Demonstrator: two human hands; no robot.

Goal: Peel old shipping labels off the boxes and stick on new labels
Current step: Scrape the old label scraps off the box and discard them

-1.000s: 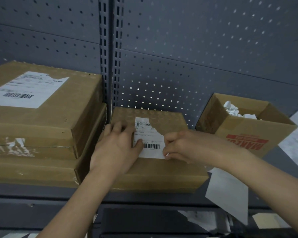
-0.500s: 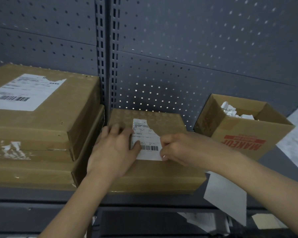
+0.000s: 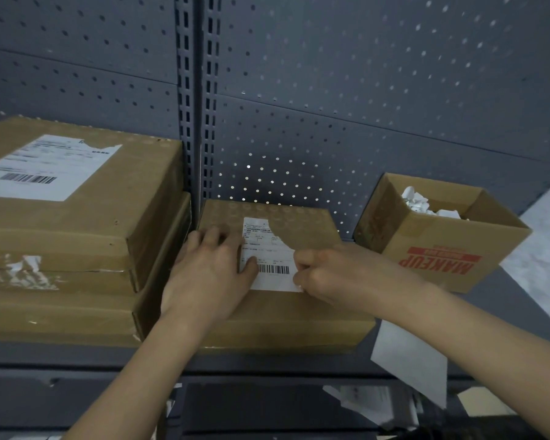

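A flat cardboard box (image 3: 299, 315) lies on the shelf in the middle. On its top is a white shipping label (image 3: 267, 252) with a barcode; its upper right part is torn away. My left hand (image 3: 210, 268) rests flat on the box, thumb pressing the label's left edge. My right hand (image 3: 334, 274) pinches the label's lower right edge with fingertips. To the left, a stack of larger boxes (image 3: 77, 236) carries a big white label (image 3: 42, 169) with a torn top corner.
An open carton (image 3: 435, 249) printed MAKEUP stands at the right and holds crumpled white paper scraps (image 3: 423, 204). A white sheet (image 3: 410, 360) hangs over the shelf's front edge. Dark perforated panels (image 3: 331, 90) form the back wall. More papers lie on the shelf below.
Both hands stay on the middle box's label with only small finger shifts. The view has drifted slightly.
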